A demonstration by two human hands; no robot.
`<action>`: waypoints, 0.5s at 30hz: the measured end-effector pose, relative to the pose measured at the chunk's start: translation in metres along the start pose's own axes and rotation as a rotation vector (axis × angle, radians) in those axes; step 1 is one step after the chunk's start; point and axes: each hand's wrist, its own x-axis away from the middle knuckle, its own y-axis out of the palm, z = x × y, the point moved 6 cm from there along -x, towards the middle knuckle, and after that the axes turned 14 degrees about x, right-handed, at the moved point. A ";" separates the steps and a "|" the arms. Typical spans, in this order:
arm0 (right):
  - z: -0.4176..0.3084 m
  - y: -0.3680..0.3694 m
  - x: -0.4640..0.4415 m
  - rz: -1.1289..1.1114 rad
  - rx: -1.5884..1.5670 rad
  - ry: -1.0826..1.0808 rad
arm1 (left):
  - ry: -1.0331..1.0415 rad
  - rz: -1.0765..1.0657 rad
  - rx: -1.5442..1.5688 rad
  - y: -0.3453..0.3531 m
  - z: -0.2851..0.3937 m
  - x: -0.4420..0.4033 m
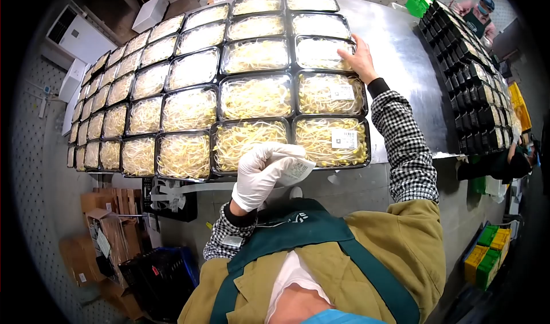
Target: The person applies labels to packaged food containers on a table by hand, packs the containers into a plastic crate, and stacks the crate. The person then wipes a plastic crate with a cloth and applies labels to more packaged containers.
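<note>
Many black trays of bean sprouts under clear film stand in rows on a metal table (401,77). My left hand (260,175), in a white glove, is closed on a strip of printed labels (297,172) near the front edge. White labels lie on the front tray (330,155) and the tray behind it (321,103) in the right column. My bare right hand (359,59) rests with fingers apart on the right side of the third tray (318,53) in that column. No label shows on this third tray; glare covers part of its film.
Stacks of black trays (472,89) line the table's right end. A co-worker (480,20) stands beyond them, and another person (518,162) is at the far right. Cardboard boxes (83,258) and black crates (157,284) sit on the floor at lower left.
</note>
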 end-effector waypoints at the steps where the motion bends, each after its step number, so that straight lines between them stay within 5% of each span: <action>1: 0.009 0.000 -0.002 0.008 -0.066 0.013 | 0.059 0.015 -0.060 -0.002 -0.001 -0.003; 4: -0.008 -0.028 0.013 0.215 -0.104 -0.064 | 0.258 0.153 -0.142 -0.010 -0.006 -0.009; 6: -0.084 -0.052 0.065 -0.464 -0.573 0.240 | 0.408 0.225 -0.168 -0.013 -0.003 -0.014; 7: -0.124 -0.068 0.098 -0.644 -0.819 -0.221 | 0.476 0.262 -0.137 -0.014 -0.003 -0.015; 8: -0.158 -0.079 0.136 -0.920 -1.041 -0.214 | 0.444 0.265 -0.141 -0.012 -0.004 -0.018; 10: -0.180 -0.095 0.182 -1.092 -0.921 -0.077 | 0.379 0.268 -0.151 -0.007 -0.002 -0.022; 13: -0.151 -0.089 0.139 -0.788 -0.991 -0.088 | 0.188 0.134 -0.476 0.002 -0.009 -0.038; 15: -0.093 -0.062 0.059 -0.493 -0.692 -0.039 | -0.090 -0.066 -0.284 0.015 -0.014 -0.040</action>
